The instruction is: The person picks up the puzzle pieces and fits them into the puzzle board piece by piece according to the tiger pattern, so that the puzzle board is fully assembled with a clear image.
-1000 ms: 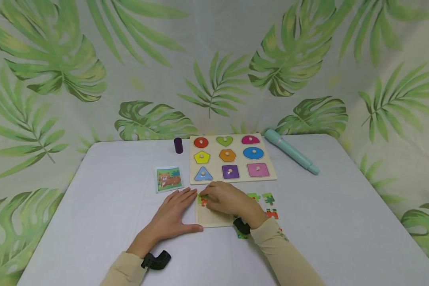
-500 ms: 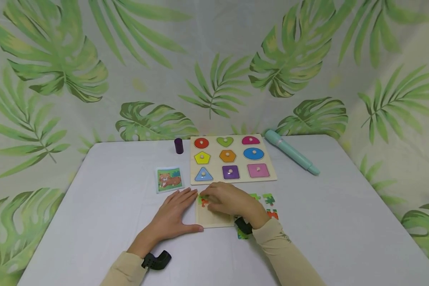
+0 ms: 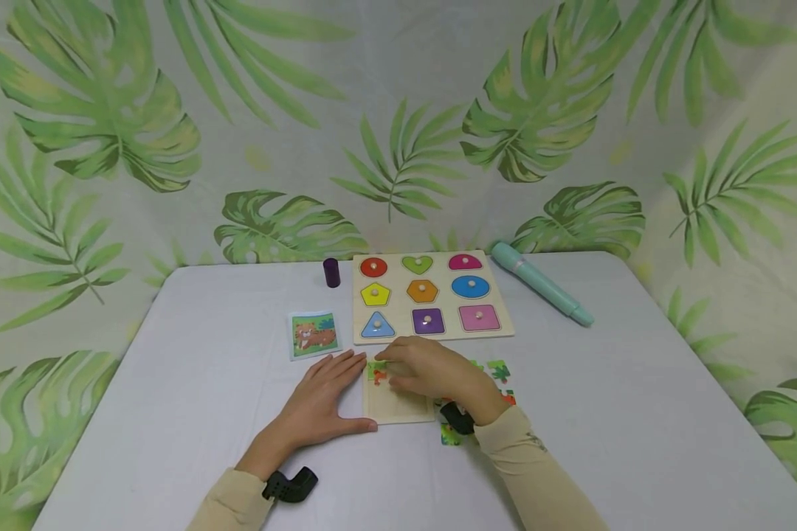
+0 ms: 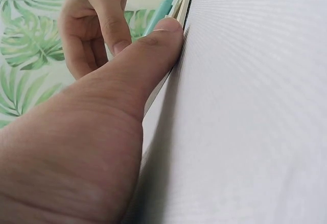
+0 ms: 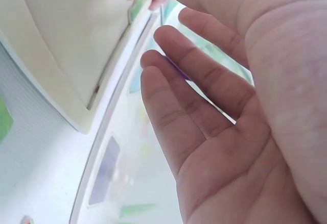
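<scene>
My left hand (image 3: 325, 398) lies with straight fingers at the left side of a small wooden puzzle tray (image 3: 398, 411); its fingertips are at the top left corner and the thumb at the lower left. In the left wrist view the thumb rests against the tray's edge. A green and orange jigsaw piece (image 3: 376, 372) sits in the tray's top left corner. Over the tray hovers my right hand (image 3: 428, 369), fingertips just right of that piece. The right wrist view shows its fingers (image 5: 168, 112) loosely extended, holding nothing.
Several loose jigsaw pieces (image 3: 499, 370) lie right of the tray, partly hidden by the right wrist. Behind is a knobbed shape board (image 3: 398, 310). A tiger picture card (image 3: 314, 334), a dark purple cylinder (image 3: 332, 273) and a mint-green tube-like object (image 3: 544, 286) lie around it.
My right hand has shifted slightly right, its fingertips coming away from the jigsaw piece in the corner, which stays in place. The left hand keeps its position.
</scene>
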Demonstrator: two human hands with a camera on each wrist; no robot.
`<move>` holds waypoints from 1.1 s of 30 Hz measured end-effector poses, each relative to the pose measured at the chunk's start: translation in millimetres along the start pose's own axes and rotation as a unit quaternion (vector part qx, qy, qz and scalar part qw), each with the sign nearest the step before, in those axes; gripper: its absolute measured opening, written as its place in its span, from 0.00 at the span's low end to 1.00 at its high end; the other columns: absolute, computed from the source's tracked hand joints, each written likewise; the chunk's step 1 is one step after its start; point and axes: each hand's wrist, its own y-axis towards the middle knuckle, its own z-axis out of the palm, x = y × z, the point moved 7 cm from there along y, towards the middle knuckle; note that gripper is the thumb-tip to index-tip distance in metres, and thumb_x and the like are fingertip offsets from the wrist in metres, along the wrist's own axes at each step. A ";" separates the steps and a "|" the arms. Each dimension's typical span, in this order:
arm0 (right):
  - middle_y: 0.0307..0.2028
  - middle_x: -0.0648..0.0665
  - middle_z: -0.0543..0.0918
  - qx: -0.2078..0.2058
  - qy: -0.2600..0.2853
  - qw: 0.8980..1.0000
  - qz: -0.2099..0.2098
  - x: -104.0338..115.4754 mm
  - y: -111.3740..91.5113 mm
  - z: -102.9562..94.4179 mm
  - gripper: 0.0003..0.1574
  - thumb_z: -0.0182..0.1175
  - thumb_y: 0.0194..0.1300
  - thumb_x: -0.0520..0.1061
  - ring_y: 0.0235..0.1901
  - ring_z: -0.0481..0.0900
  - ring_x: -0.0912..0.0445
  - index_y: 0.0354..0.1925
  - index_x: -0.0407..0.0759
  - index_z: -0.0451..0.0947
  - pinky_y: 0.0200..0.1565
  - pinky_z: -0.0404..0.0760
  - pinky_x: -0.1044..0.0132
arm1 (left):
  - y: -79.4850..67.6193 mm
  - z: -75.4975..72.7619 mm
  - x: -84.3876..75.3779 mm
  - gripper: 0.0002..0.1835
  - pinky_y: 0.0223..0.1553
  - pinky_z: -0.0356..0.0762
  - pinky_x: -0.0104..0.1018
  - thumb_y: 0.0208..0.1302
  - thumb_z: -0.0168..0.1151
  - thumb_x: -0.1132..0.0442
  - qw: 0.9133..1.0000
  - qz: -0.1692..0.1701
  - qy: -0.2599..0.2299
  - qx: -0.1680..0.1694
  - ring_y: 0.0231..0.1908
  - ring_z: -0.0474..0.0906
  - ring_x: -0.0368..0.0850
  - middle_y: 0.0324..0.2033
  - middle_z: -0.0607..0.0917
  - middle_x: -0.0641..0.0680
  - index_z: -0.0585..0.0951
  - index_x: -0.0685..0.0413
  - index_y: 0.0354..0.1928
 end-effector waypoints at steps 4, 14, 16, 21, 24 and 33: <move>0.61 0.49 0.84 -0.001 0.019 1.000 0.005 -0.9 -3.3 -4.1 0.25 0.68 0.70 0.48 0.64 0.79 0.52 0.64 0.47 0.82 0.67 0.78 0.53 | 0.1 0.5 0.3 0.58 0.79 0.53 0.58 0.52 0.67 0.23 1.000 -0.003 -0.001 0.002 0.79 0.57 0.51 0.77 0.66 0.51 0.66 0.51 0.78; 0.62 0.49 0.83 -0.003 0.038 0.999 0.024 1.0 -8.5 -11.8 0.27 0.68 0.70 0.49 0.64 0.78 0.51 0.65 0.49 0.81 0.66 0.80 0.53 | -1.5 -0.5 0.3 0.59 0.79 0.52 0.59 0.51 0.68 0.23 1.000 -0.009 -0.006 0.004 0.79 0.56 0.52 0.78 0.66 0.52 0.66 0.51 0.78; 0.62 0.49 0.83 -0.005 0.037 0.999 0.022 2.1 -9.2 -13.3 0.27 0.69 0.69 0.49 0.64 0.78 0.51 0.65 0.49 0.81 0.65 0.80 0.53 | -0.9 -0.7 -0.2 0.59 0.78 0.53 0.59 0.51 0.68 0.23 1.000 -0.007 -0.005 0.002 0.79 0.56 0.52 0.77 0.66 0.52 0.66 0.51 0.78; 0.62 0.48 0.83 -0.004 0.036 0.999 0.020 5.9 -11.6 -15.8 0.27 0.69 0.69 0.49 0.65 0.78 0.50 0.65 0.48 0.81 0.65 0.80 0.52 | -1.4 -0.5 -1.0 0.59 0.78 0.53 0.59 0.51 0.69 0.24 1.000 -0.004 -0.005 0.000 0.79 0.57 0.52 0.77 0.67 0.52 0.66 0.52 0.78; 0.62 0.48 0.83 -0.006 0.038 0.999 0.017 8.3 -14.0 -18.3 0.27 0.69 0.69 0.48 0.64 0.78 0.50 0.65 0.48 0.81 0.65 0.80 0.51 | -1.7 -0.6 -1.0 0.59 0.78 0.53 0.59 0.51 0.70 0.25 1.000 0.000 -0.009 -0.002 0.79 0.57 0.52 0.77 0.67 0.53 0.66 0.52 0.78; 0.62 0.48 0.83 -0.006 0.042 0.999 0.025 7.7 -24.0 -21.8 0.27 0.69 0.69 0.48 0.64 0.78 0.51 0.65 0.48 0.81 0.66 0.80 0.52 | -1.3 -1.0 1.3 0.60 0.79 0.52 0.57 0.50 0.71 0.25 1.000 0.012 -0.022 0.012 0.79 0.55 0.52 0.78 0.65 0.52 0.65 0.54 0.78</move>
